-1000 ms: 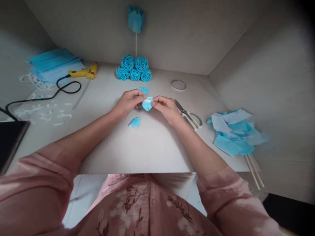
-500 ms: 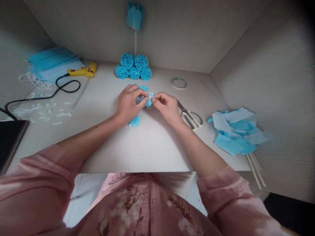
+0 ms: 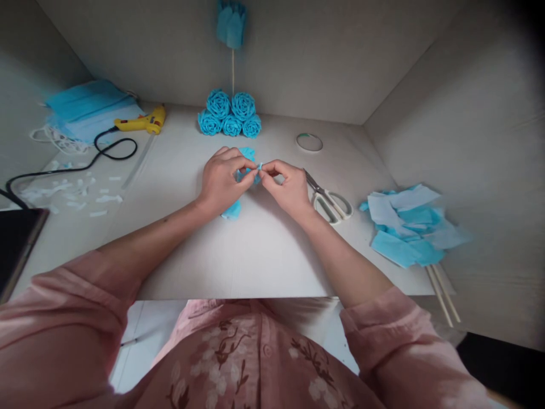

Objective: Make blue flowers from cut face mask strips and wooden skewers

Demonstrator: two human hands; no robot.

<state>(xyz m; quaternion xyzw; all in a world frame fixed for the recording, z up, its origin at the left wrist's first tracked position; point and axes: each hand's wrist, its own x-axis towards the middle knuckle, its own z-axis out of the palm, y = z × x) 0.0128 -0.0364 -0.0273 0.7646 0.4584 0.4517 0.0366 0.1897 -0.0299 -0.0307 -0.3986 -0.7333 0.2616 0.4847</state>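
Between the fingertips of both hands is a small piece of blue fabric (image 3: 256,178), mostly covered by the fingers. My left hand (image 3: 223,177) pinches it from the left with thumb and forefinger. From the right, my right hand (image 3: 284,180) pinches its edge, fingertips almost touching the left ones. More blue fabric (image 3: 247,153) shows just behind my left hand; whether it joins the held piece I cannot tell. A loose blue scrap (image 3: 231,210) lies on the table below my left wrist. White-handled scissors (image 3: 327,199) lie right beside my right hand.
Several rolled blue fabric roses (image 3: 232,125) are stacked at the back, a stemmed blue flower (image 3: 231,25) above them. A yellow glue gun (image 3: 142,122) and blue masks (image 3: 91,105) lie left. A ring (image 3: 309,142), blue strips (image 3: 404,224) and wooden sticks (image 3: 443,295) are right.
The fingertips have closed further over the fabric, so less of it shows between them. Both hands stay in nearly the same place, and the view has shifted slightly.
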